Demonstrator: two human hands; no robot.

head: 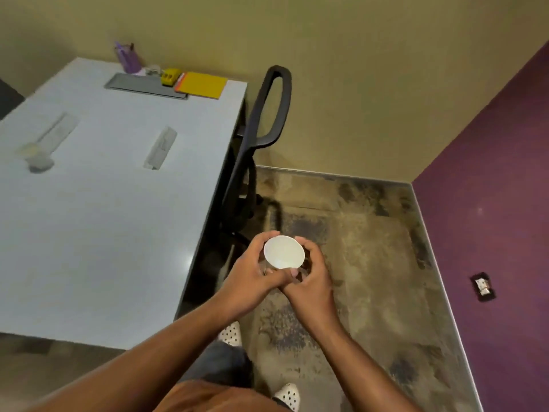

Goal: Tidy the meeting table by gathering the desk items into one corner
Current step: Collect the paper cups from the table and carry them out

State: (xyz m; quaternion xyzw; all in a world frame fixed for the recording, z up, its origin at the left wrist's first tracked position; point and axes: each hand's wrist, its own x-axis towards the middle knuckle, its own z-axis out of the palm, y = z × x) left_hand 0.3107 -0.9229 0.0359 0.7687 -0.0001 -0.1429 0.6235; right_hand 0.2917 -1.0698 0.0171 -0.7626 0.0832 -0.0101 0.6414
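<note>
Left hand (pixel 252 270) and right hand (pixel 312 275) both cup white, round-rimmed paper cup (pixel 284 252), held off table (pixel 118 218) edge.

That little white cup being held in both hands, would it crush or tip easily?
The small white paper-like cup looks thin-walled, so probably light and crushable. Both hands cup it gently. It appears empty, so it would likely tip easily.

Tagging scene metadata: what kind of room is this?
Probably a small office meeting room: a large pale table, a black office chair tucked at its side, and yellow notepads gathered at its far corner.
</note>
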